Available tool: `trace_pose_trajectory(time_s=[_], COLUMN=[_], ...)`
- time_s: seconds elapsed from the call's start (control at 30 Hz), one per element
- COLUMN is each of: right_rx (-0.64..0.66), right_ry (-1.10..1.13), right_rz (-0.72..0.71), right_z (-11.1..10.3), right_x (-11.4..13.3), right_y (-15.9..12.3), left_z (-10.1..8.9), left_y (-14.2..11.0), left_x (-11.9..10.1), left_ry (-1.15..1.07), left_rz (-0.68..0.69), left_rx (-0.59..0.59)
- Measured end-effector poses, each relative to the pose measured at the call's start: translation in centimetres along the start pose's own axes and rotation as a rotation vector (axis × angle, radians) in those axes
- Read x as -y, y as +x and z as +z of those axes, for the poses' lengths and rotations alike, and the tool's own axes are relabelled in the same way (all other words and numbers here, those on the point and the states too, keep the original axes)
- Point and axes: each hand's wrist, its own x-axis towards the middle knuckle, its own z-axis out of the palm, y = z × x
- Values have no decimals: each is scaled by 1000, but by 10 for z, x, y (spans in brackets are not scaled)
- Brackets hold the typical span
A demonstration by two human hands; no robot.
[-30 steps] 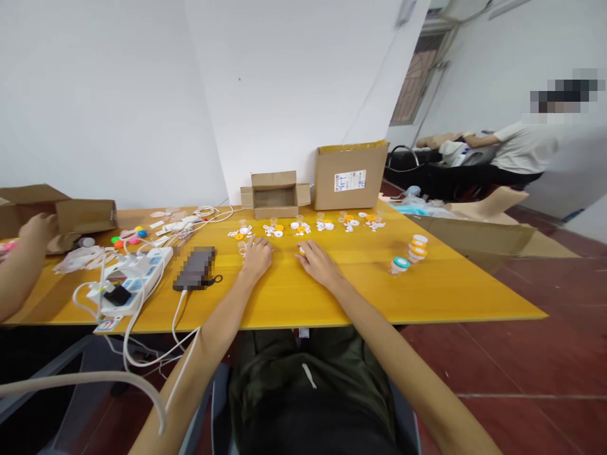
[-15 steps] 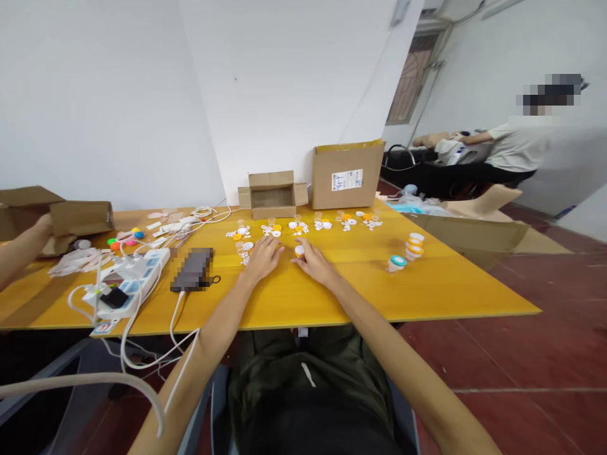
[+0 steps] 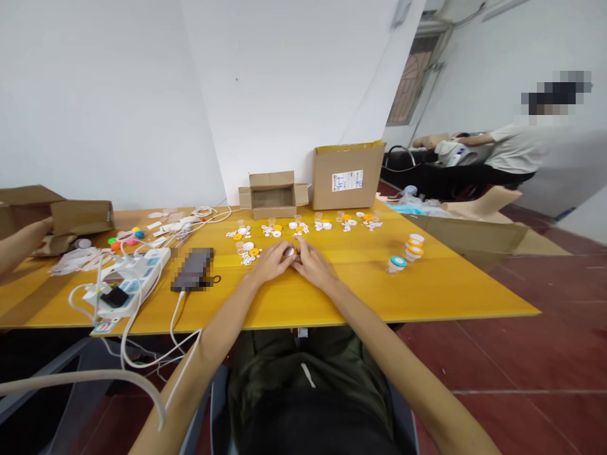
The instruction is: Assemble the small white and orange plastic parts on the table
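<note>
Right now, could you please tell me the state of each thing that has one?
Small container, held between left hand and right hand; closure unclear
Teal-topped jar, upright, lidded
Orange-rimmed jars, lidded
Clear cups, seemingly uncovered
Small cardboard box, open
Large cardboard box, upright, top taped
Power strip, plugs inserted
Dark device, flat, cable attached

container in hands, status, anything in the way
Left hand, right hand: both on white-topped container, partly hidden. Loose parts near left hand. No obstruction seen.
</note>
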Motion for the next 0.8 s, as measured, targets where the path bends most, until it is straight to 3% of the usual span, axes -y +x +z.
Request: trace_pose_trajectory(time_s=[0.17,0.47,0.67,0.8], right_rx=[-27,-6,20,-14], right_ry=[-49,61,387,446], right_rz=[142,229,191,140], right_z=[1,-4,-1,0], right_x=[-6,-4,-7,-10], right_y=[1,5,9,8], left_z=[-1,0,3,4], left_y=[0,5,7,6], left_x=[-1,3,8,10], left_ry=[-83,-176,-252,-270], left_rz=[-68,-124,-160,-155], left_rx=[24,44,-8,35])
